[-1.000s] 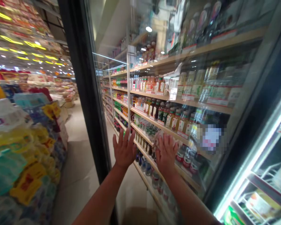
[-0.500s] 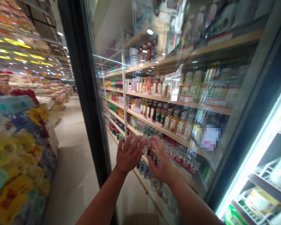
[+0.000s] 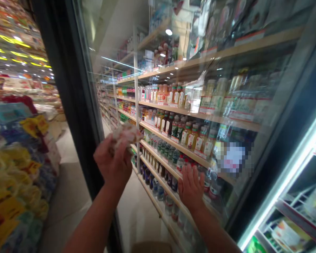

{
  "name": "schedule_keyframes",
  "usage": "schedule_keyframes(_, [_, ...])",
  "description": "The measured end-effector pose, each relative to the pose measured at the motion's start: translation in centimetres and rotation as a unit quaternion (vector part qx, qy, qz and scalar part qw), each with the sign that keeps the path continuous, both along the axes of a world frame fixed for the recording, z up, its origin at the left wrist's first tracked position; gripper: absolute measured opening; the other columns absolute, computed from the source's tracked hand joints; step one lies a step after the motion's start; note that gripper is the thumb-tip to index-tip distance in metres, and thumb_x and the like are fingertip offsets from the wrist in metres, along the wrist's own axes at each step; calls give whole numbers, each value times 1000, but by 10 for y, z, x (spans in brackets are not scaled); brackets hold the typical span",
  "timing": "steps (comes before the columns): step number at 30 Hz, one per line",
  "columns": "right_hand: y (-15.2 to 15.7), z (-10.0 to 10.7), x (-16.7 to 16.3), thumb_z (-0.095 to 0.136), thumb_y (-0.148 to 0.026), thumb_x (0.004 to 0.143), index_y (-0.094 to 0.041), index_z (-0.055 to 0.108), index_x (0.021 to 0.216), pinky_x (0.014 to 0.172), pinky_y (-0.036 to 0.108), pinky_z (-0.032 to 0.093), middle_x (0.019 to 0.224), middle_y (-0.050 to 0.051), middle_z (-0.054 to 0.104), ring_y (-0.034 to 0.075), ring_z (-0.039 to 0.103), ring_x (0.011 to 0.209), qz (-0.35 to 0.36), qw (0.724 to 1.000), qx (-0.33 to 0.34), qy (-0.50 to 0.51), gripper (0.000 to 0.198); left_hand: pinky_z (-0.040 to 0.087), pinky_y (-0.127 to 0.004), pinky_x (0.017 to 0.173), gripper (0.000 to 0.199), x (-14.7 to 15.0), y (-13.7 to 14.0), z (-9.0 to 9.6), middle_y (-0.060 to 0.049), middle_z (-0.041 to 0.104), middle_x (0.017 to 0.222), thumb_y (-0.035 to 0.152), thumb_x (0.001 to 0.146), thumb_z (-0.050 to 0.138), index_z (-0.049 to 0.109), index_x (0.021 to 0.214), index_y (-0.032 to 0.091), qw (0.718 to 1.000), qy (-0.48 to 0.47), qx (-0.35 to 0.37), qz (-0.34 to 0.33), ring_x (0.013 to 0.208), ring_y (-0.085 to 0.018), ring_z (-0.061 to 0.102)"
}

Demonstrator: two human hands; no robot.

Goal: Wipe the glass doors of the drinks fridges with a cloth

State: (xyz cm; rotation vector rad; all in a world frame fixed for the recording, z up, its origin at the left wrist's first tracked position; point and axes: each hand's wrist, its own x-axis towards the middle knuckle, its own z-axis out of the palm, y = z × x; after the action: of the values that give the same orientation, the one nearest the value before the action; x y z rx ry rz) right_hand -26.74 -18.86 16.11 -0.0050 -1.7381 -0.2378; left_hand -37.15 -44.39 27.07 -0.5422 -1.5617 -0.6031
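In front of me is a glass door [image 3: 158,225] in a dark frame, swung out from a lit fridge. My left hand [image 3: 115,158] is raised at its left part, fingers closed round a crumpled whitish-pink cloth [image 3: 126,135], which is blurred. My right hand [image 3: 191,188] is farther right and lower, its fingers stretched upward and its palm toward the glass. It holds nothing; whether it touches the pane I cannot tell. Rows of bottled drinks [image 3: 192,135] show in the glass behind both hands.
The dark door frame [image 3: 68,105] slants down at my left. Beyond it are a pale floor aisle [image 3: 71,175] and stacked yellow-and-blue packages [image 3: 18,186]. At the right are a bright light strip [image 3: 284,196] and wire shelves [image 3: 292,207] with packaged goods. A pixelated patch [image 3: 234,157] covers part of the door.
My hands have moved apart. The left went left and up with the cloth, which was between both hands before. My right hand came away from it, slightly right and down, and opened flat.
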Motion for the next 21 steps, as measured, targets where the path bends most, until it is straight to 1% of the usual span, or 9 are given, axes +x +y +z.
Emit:
schedule_keyframes(2, [0, 0, 2, 54, -24, 97, -14, 42, 157, 131, 50, 15, 132, 15, 71, 27, 41, 151, 8, 1000, 1, -6, 61, 33, -58, 118, 47, 4, 6, 18, -10, 38, 164, 21, 99, 56, 57, 146, 23, 998, 20, 8, 51, 149, -37, 38])
schedule_keyframes(3, [1, 0, 3, 55, -23, 97, -14, 44, 155, 131, 49, 14, 131, 15, 71, 26, 38, 153, 12, 1000, 2, -8, 60, 32, -58, 118, 54, 9, 12, 16, -10, 40, 163, 20, 100, 55, 50, 153, 24, 997, 29, -2, 71, 150, -37, 36])
schedule_keyframes(6, [1, -1, 5, 54, -24, 97, -13, 48, 153, 131, 49, 12, 130, 15, 72, 26, 36, 154, 27, 1000, 0, -9, 57, 27, -58, 120, 73, 25, 31, -28, -12, 34, 166, 19, 99, 56, 26, 165, 24, 993, 5, -75, 86, 158, -35, 22])
schedule_keyframes(8, [1, -1, 6, 52, -24, 98, -15, 49, 153, 131, 48, 14, 132, 14, 71, 26, 41, 151, 35, 999, -1, -10, 56, 24, -57, 122, 77, 32, 37, -60, -10, 26, 169, 20, 96, 62, 27, 164, 29, 988, -1, -122, 90, 160, -35, 13])
schedule_keyframes(9, [2, -2, 6, 52, -25, 98, -16, 48, 153, 131, 48, 16, 134, 13, 71, 26, 43, 150, 39, 999, 0, -11, 56, 22, -57, 123, 76, 34, 37, -68, -8, 22, 170, 20, 95, 63, 30, 163, 33, 986, 0, -139, 87, 160, -35, 9])
schedule_keyframes(11, [2, -3, 7, 52, -25, 98, -17, 45, 156, 130, 49, 18, 135, 12, 70, 26, 46, 148, 49, 999, 5, -10, 59, 17, -59, 124, 73, 32, 33, -64, -7, 19, 171, 23, 96, 62, 32, 162, 35, 986, -7, -152, 69, 160, -36, 5])
schedule_keyframes(16, [2, -3, 7, 50, -22, 97, -17, 41, 158, 132, 47, 16, 134, 11, 71, 23, 40, 152, 77, 997, 1, -4, 62, 2, -67, 126, 68, 23, 25, -10, -15, 26, 169, 43, 107, 36, 10, 167, 23, 996, -52, -77, 14, 160, -38, 5])
schedule_keyframes(18, [1, -2, 7, 49, -20, 96, -15, 45, 155, 132, 46, 13, 131, 11, 73, 21, 31, 157, 92, 996, -1, -2, 59, 4, -64, 126, 68, 26, 29, -14, -16, 21, 170, 46, 108, 30, 9, 167, 20, 995, -56, -82, 17, 160, -37, -1])
schedule_keyframes(21, [-1, -1, 8, 46, -20, 98, -13, 57, 146, 133, 44, 11, 128, 11, 74, 18, 24, 159, 113, 994, -8, 1, 50, 5, -63, 126, 69, 34, 43, -40, -19, 14, 171, 42, 108, 32, 7, 167, 16, 990, -41, -132, 41, 160, -37, -9])
